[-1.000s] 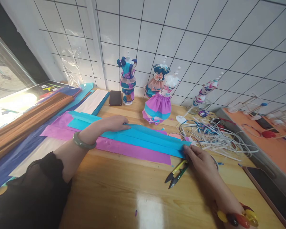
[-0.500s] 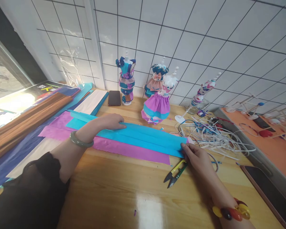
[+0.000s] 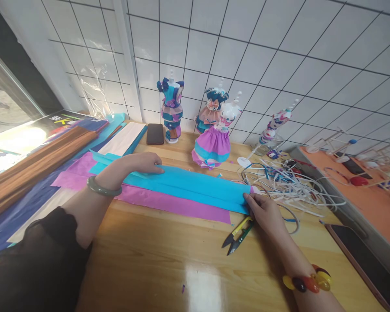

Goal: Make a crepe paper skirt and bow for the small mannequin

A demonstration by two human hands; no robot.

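A long blue strip that looks like crepe paper (image 3: 188,183) lies across the table, its upper layer folded lengthwise. My left hand (image 3: 146,162) grips its far edge left of the middle, with some fingers hidden. At the strip's right end, my right hand (image 3: 263,210) pinches the corner between thumb and fingers. Beneath the blue layers, a purple strip (image 3: 182,208) shows along the near side. Thread snips (image 3: 236,237) with yellow and green handles lie beside my right hand, blades pointing toward me.
Small dress forms stand by the tiled wall, one in a purple and blue skirt (image 3: 212,145). Tangled white strips (image 3: 299,184) lie at right, near a phone (image 3: 357,260). Another phone (image 3: 155,134) lies at the back. Brown crepe paper (image 3: 35,160) and other sheets fill the left.
My left hand has slid slightly left along the blue crepe paper's far edge, and the upper layer looks smoother. My right hand keeps its pinch on the right end.
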